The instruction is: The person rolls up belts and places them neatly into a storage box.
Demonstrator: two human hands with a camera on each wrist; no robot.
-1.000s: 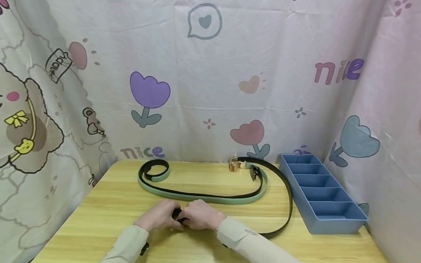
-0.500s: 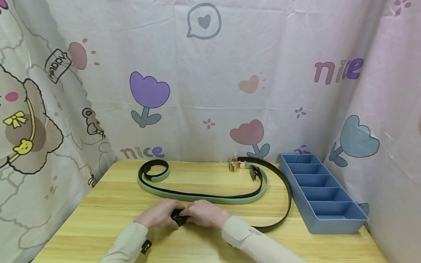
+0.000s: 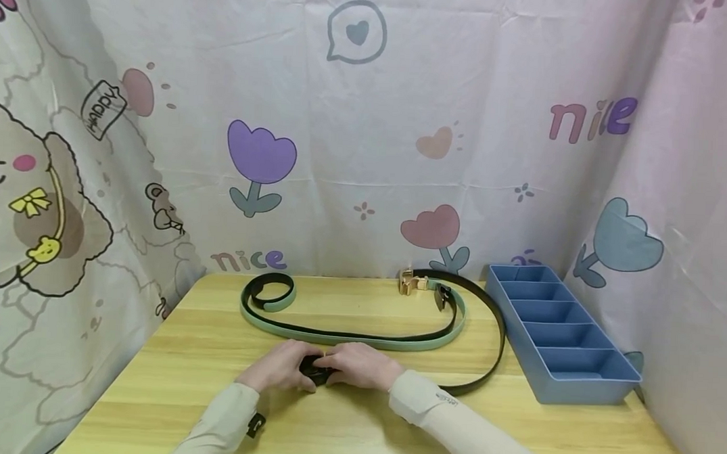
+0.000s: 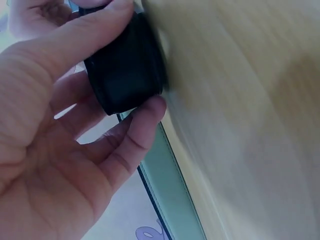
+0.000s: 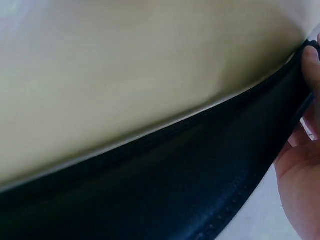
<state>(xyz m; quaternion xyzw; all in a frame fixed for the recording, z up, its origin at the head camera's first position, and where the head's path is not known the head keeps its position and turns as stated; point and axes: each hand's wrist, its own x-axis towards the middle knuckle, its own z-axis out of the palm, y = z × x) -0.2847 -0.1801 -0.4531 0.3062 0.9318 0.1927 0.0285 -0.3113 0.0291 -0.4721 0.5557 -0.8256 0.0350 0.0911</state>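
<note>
A black belt (image 3: 498,328) runs in a wide curve from the gold buckle (image 3: 406,283) down to both hands, where its end is wound into a small roll (image 3: 313,370). My left hand (image 3: 279,367) holds the roll's left side; in the left wrist view, thumb and fingers wrap the black coil (image 4: 125,65), which stands on edge close over the table. My right hand (image 3: 360,366) pinches the roll from the other side. The right wrist view shows the black strap (image 5: 165,185) running into the right hand's fingers (image 5: 311,62).
A green belt with a black inner side (image 3: 358,343) lies behind the hands, its left end coiled. Near its right end is a dark buckle (image 3: 442,297). A blue divided box (image 3: 545,384) stands at the right. A printed curtain (image 3: 344,118) hangs behind the table (image 3: 167,394).
Both hands have moved slightly right with the roll, and more of the roll shows between them. The strap's near stretch has drawn a little farther back on the table.
</note>
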